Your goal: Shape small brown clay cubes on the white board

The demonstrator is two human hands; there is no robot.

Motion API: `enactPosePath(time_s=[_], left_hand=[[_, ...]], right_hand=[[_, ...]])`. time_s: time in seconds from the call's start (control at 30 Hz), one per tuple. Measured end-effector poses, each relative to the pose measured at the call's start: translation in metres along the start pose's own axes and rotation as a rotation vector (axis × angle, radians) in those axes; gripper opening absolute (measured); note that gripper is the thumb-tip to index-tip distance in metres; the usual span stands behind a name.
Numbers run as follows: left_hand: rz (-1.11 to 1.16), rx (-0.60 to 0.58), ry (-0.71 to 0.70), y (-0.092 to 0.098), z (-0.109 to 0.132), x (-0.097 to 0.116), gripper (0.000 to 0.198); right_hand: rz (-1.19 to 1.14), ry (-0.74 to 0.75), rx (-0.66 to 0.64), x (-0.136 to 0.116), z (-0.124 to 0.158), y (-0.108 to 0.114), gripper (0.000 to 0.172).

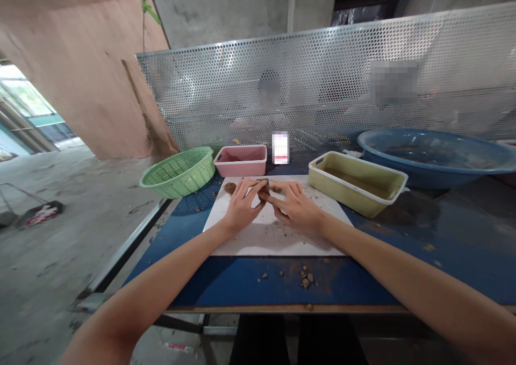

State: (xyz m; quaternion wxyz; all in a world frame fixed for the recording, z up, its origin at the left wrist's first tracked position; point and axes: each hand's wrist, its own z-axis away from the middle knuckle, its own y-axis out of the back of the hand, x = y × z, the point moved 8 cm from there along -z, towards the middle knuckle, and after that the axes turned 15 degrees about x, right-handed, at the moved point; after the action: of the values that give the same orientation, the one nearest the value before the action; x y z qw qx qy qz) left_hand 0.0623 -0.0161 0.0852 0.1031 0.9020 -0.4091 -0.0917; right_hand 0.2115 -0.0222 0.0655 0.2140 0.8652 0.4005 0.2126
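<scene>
Over a white board (278,244), a brown lump of clay (264,190) is gripped between the fingertips of both hands. My left hand (242,204) bends its fingers and thumb around the lump's left side. My right hand (297,205) presses on it from the right with its fingers. A smaller, rough brown lump (230,188) lies on the board just beyond my left hand. Brown crumbs are scattered over the board. Fingers cover much of the held clay, so its full shape is hidden.
Behind the board stand a green basket (181,174), a pink bin (241,167) and a pixelated upright card (280,148). A yellow-green bin (358,185) with brownish water and a blue basin (435,163) are at right. Crumbs (306,278) lie near the table's front edge.
</scene>
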Motion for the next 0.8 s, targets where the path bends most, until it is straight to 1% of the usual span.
enactPosePath(time_s=[0.13, 0.27, 0.4, 0.47, 0.53, 0.6, 0.73, 0.8], left_hand=[[0.001, 0.02, -0.008, 0.0, 0.001, 0.0, 0.049], [-0.004, 0.006, 0.006, -0.002, 0.002, -0.002, 0.052], [0.008, 0.021, -0.015, 0.0, 0.0, 0.0, 0.052], [0.01, 0.024, -0.014, 0.001, 0.0, 0.001, 0.052], [0.004, 0.021, -0.005, 0.0, -0.001, 0.0, 0.053], [-0.003, 0.014, 0.002, -0.001, -0.001, 0.0, 0.051], [-0.021, 0.009, 0.001, -0.002, 0.0, -0.001, 0.044], [-0.028, 0.008, -0.009, -0.003, 0.0, -0.001, 0.043]], right_hand=[[0.007, 0.091, 0.01, -0.006, 0.0, 0.0, 0.068], [0.04, 0.075, 0.02, -0.004, -0.001, 0.001, 0.067], [-0.006, 0.108, 0.017, -0.006, -0.001, 0.003, 0.065], [-0.021, 0.09, 0.032, -0.005, 0.0, 0.005, 0.064], [-0.051, 0.034, 0.049, -0.001, 0.0, 0.006, 0.06], [-0.138, -0.069, 0.066, 0.003, -0.001, 0.005, 0.051], [-0.376, -0.425, 0.196, 0.019, 0.001, 0.004, 0.023], [-0.446, -0.508, 0.228, 0.022, 0.002, 0.0, 0.019]])
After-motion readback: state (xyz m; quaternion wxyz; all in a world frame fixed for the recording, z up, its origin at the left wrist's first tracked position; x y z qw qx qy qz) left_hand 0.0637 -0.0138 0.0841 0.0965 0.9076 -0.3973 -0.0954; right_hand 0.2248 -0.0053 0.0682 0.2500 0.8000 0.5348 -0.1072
